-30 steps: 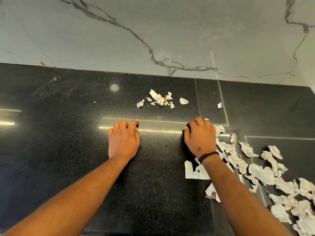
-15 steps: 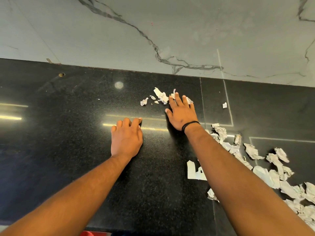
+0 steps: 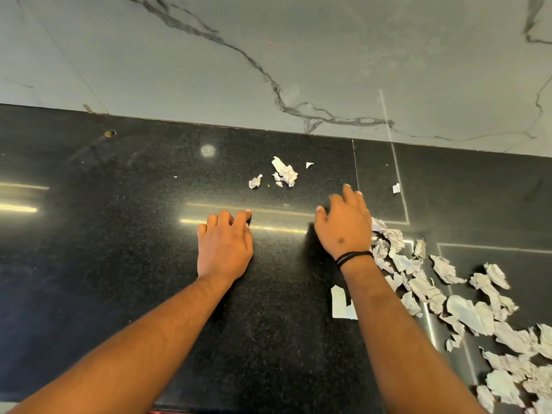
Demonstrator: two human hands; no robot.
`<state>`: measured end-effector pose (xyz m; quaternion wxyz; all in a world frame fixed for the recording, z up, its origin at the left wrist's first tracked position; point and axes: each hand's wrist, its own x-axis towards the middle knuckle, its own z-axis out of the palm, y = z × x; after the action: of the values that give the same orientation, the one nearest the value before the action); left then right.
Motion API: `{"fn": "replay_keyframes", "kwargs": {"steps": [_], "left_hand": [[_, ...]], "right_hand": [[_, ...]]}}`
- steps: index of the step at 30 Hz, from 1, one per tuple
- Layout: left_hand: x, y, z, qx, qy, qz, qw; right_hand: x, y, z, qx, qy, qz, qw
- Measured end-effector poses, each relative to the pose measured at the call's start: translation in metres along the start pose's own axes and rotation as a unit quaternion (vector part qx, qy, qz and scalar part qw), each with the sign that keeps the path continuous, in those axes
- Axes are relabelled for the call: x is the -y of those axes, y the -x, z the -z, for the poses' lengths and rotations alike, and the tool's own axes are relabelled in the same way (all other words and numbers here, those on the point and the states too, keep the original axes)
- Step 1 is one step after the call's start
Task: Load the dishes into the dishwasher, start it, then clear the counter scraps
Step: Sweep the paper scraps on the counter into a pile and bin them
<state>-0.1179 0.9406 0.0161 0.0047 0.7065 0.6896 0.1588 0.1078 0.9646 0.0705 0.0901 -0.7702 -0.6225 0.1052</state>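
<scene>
Item: black stone surface (image 3: 119, 294), scrap-clearing stage; no dishwasher or dishes in view.

Near right corner: main heap of torn paper scraps (image 3: 466, 312), spreading from the right edge inward, with one flat white piece (image 3: 339, 303) lying beside the right forearm.

Middle: left hand (image 3: 224, 246) lies palm-down on the bare stone, fingers lightly bent, holding nothing; unmoved over the last second.

Middle right: right hand (image 3: 343, 225), black band (image 3: 352, 256) at the wrist, fingers spread and relaxed, palm low over the stone. Nothing visibly gripped. Half a second ago it reached the far cluster; it is now drawn back to the inner edge of the main heap.

Far, toward the back edge: small cluster of scraps (image 3: 283, 174), thinner than before, the piece on its right side gone. One stray bit (image 3: 396, 188) further right, untouched.

Judgement: one raking pass apparently done; the far cluster and the stray need further passes before the heap can be removed.

Beyond: veined marble wall (image 3: 268, 55).
</scene>
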Motion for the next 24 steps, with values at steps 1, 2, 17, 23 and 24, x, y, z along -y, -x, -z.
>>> {"fn": "replay_keyframes", "kwargs": {"steps": [1, 2, 17, 23, 24], "left_hand": [[0.000, 0.000, 0.000, 0.000, -0.001, 0.002, 1.000], [-0.001, -0.001, 0.000, -0.001, 0.000, 0.004, 1.000], [0.000, -0.001, 0.001, 0.005, 0.002, 0.002, 1.000], [0.000, -0.001, 0.001, 0.008, 0.007, -0.003, 1.000], [0.000, -0.001, 0.001, 0.006, 0.007, -0.002, 1.000]], "right_hand": [[0.011, -0.005, 0.001, 0.022, -0.011, 0.037, 0.999], [0.022, -0.011, 0.001, 0.044, -0.018, 0.074, 0.996], [0.053, -0.030, -0.035, 0.148, 0.068, 0.193, 0.968], [0.000, 0.008, -0.009, 0.145, 0.093, 0.050, 0.984], [0.000, 0.011, -0.002, 0.128, 0.090, 0.030, 0.987]]}}
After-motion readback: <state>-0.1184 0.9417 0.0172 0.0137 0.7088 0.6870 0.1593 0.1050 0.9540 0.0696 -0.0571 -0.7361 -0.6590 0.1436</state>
